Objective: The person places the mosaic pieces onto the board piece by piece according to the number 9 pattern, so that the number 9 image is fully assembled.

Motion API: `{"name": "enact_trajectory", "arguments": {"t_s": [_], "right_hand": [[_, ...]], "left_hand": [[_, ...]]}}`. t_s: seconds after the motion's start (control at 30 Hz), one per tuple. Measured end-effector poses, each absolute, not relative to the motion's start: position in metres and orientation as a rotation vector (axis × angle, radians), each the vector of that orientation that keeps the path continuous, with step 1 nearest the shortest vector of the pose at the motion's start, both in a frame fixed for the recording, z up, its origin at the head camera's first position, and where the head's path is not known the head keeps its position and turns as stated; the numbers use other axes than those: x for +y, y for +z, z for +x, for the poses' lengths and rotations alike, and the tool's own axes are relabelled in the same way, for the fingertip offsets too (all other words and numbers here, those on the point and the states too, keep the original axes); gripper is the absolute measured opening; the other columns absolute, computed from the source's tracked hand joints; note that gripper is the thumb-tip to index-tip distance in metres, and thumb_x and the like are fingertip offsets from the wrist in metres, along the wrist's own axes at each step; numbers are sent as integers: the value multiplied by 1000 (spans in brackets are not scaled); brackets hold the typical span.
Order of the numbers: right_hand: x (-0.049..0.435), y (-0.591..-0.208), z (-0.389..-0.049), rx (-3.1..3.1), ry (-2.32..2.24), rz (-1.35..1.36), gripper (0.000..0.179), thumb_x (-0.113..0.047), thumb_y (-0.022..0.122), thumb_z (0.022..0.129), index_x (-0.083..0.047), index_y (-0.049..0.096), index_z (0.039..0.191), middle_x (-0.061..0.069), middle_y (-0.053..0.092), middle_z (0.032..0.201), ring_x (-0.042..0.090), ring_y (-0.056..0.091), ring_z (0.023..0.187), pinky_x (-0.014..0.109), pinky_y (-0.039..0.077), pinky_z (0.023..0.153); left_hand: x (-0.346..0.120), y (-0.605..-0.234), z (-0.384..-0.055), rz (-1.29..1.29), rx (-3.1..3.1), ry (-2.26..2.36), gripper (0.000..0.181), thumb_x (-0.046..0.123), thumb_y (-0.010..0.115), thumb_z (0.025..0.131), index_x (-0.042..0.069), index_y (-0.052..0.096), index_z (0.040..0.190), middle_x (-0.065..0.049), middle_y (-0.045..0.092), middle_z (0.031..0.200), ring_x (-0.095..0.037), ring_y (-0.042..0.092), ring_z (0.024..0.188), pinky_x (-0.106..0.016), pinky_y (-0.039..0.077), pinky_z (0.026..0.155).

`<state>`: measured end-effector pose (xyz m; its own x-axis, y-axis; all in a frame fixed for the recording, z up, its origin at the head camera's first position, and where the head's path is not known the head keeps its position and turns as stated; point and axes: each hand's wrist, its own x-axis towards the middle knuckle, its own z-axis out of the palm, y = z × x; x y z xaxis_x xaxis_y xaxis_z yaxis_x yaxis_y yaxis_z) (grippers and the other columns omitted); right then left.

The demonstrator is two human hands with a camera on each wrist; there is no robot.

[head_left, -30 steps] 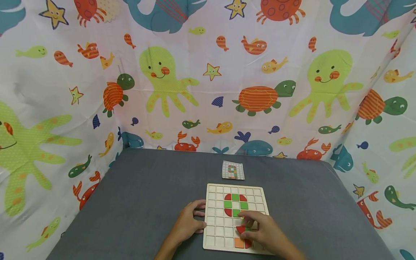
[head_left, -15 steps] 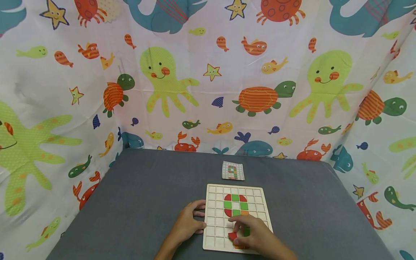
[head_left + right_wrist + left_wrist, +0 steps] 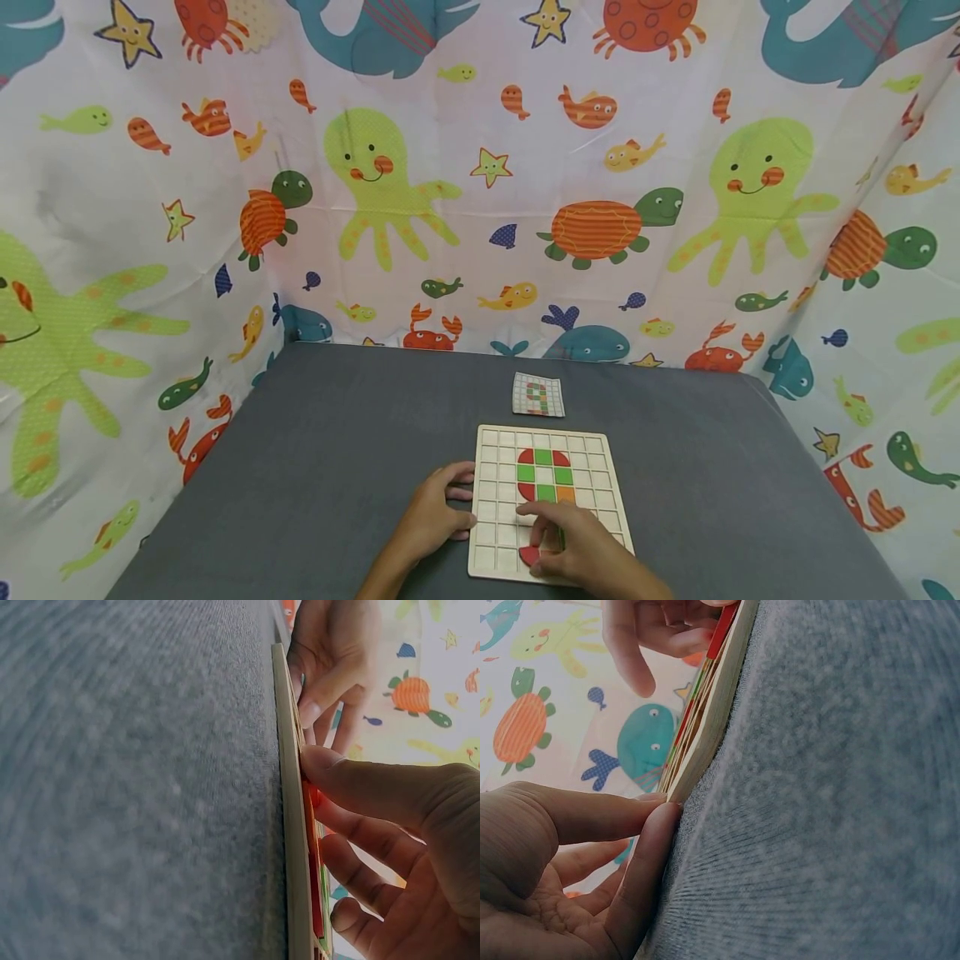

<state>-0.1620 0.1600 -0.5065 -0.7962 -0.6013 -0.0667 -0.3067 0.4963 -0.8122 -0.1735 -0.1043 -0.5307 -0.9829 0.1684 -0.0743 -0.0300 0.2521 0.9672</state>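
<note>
The square wooden grid board [image 3: 495, 517] lies on the grey table, with red quarter-circle, green square and orange square pieces in some cells. My left hand [image 3: 432, 512] holds its left edge, thumb and a finger pinching the rim in the left wrist view. Over the near rows, my right hand [image 3: 573, 546] pinches a red quarter-circle piece [image 3: 529, 555] at a cell near the front edge. In the right wrist view the right thumb [image 3: 326, 759] is down at the board's surface. The right hand covers several near pieces, so I cannot tell how the held piece sits.
Behind the board lies a small pattern card [image 3: 525, 408] with a similar coloured grid. The grey table [image 3: 360, 417] extends around the board. A curtain [image 3: 465, 217] printed with sea animals stands at the back and both sides.
My right hand has moved left and toward the board's front edge with the red quarter-circle piece. The orange square near the front has become covered. The left hand stays at the board's edge.
</note>
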Motion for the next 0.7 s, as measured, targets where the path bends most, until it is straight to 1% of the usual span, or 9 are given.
{"name": "enact_trajectory", "arguments": {"t_s": [0.1,0.33,0.43,0.57,0.7], "right_hand": [[159,-506,-161,2396,-1195,-777,56,-8,89,82,-9,69,133,-9,66,88,6,60,80,21,51,70],[160,-505,-159,2375,-1192,-722,54,-14,90,84,-11,69,133,-8,66,89,8,60,81,21,50,71],[158,-505,-159,2385,-1183,-734,51,-13,89,84,-12,71,131,-9,65,89,7,59,81,22,51,71],[156,-505,-160,2404,-1170,-770,48,-6,86,84,-12,71,130,-10,64,90,6,59,82,22,52,71],[156,-505,-160,2402,-1166,-780,45,-4,85,85,-12,72,127,-9,64,90,6,59,82,22,52,71]], "left_hand": [[-104,-531,-173,132,2351,1824,73,-16,80,76,4,62,144,-17,61,134,-30,65,112,-37,64,59],[-104,-531,-173,126,2355,1822,74,-16,80,76,4,61,144,-17,61,133,-30,65,112,-37,64,59],[-104,-530,-174,115,2356,1820,74,-17,80,75,5,62,144,-16,61,133,-29,65,112,-37,63,59],[-104,-530,-174,109,2354,1820,74,-16,80,76,6,62,144,-16,61,133,-29,66,112,-37,63,59],[-104,-530,-174,114,2351,1821,74,-16,80,76,6,62,144,-16,61,134,-30,65,113,-37,64,59]]}}
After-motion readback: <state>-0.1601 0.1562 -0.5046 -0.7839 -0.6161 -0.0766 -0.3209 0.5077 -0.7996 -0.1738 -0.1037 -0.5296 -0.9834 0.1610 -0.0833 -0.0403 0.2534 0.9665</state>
